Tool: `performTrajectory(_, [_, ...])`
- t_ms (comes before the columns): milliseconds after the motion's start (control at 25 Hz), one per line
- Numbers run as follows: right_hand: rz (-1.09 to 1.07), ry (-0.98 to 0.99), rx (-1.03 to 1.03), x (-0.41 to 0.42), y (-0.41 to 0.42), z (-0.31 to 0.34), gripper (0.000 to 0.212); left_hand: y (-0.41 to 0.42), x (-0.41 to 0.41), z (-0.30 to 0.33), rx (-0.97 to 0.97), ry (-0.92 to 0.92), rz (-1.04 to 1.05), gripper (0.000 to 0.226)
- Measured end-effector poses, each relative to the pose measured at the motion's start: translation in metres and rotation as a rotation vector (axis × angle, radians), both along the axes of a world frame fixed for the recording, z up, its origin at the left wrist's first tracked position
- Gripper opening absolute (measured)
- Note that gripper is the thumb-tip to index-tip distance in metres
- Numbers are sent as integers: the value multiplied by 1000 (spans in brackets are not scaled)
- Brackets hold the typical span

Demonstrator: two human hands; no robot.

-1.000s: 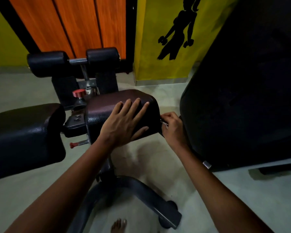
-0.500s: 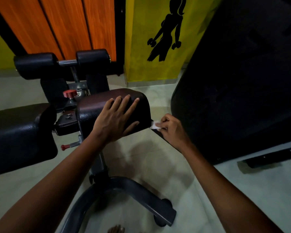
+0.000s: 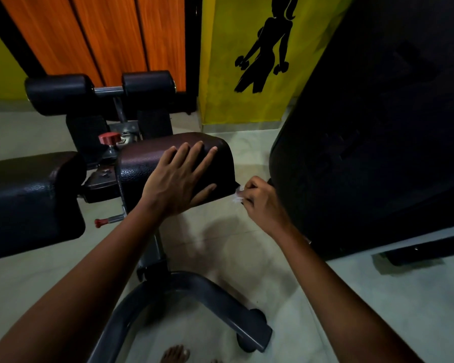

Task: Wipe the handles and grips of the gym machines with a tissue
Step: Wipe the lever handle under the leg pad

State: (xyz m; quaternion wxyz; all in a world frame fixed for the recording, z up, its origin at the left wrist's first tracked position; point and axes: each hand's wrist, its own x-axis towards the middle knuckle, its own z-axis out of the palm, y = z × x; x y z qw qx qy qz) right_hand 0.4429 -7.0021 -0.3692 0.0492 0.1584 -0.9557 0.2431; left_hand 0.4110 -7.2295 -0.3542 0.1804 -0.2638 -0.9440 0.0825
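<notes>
Left hand (image 3: 177,183) lying flat on the brown pad (image 3: 173,163), fingers (image 3: 194,158) spread and straight. Right hand (image 3: 262,203) pinching a white tissue (image 3: 238,195) at the pad's right edge.

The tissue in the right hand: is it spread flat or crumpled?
Crumpled: the tissue shows only as a small bunched wad pinched by the right hand.

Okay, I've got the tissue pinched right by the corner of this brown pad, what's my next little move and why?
Probably press the tissue onto the brown pad's right lower corner and wipe along that edge. Your right hand pinches it just beside the corner, while your left hand lies flat on the pad, steadying it.
</notes>
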Motion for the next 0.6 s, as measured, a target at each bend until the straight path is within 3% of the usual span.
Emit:
performTrajectory(120, [146,-50,68,-4,13,9,12,1,0,0,-16,-3,12,74])
performTrajectory(320, [66,-44,54,0,15,13,12,1,1,-1,-4,-17,22,74])
performTrajectory(440, [158,-126,98,3,21,19,11,6,5,-3,42,-33,52,73])
performTrajectory(600, [109,-128,130,4,35,31,12,8,8,-5,67,-38,75,72])
